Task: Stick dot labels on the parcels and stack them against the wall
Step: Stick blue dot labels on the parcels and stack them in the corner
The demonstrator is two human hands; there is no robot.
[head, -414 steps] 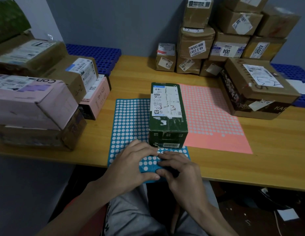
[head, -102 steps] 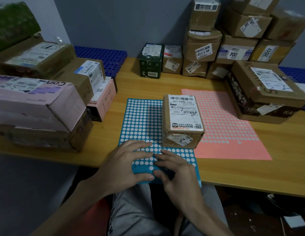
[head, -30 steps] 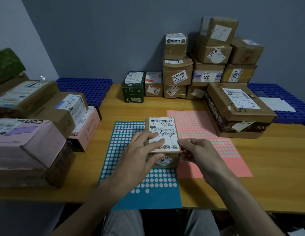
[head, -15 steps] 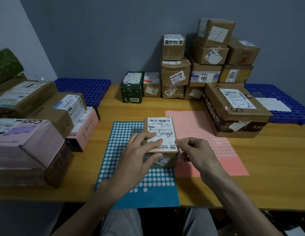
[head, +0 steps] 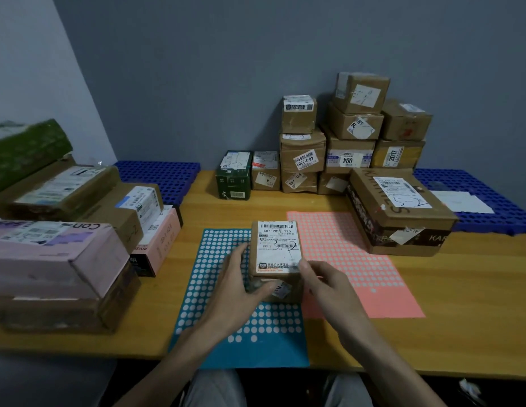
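Small brown parcel [head: 277, 248] held from both sides on the blue dot sheet [head: 270, 352].

The parcel sits on the sheet's right half. The left hand [head: 236, 289] wraps its left side, thumb across the near face. The right hand [head: 326, 282] pinches the near right corner (whether a dot is under those fingertips, cannot tell). It looks like stiff taped cardboard, probably light, and the glossy label and tape are likely slick. Best taken by the two long sides, palms flat, for the carry to the stack [head: 348, 142] beyond the sheet's far edge.
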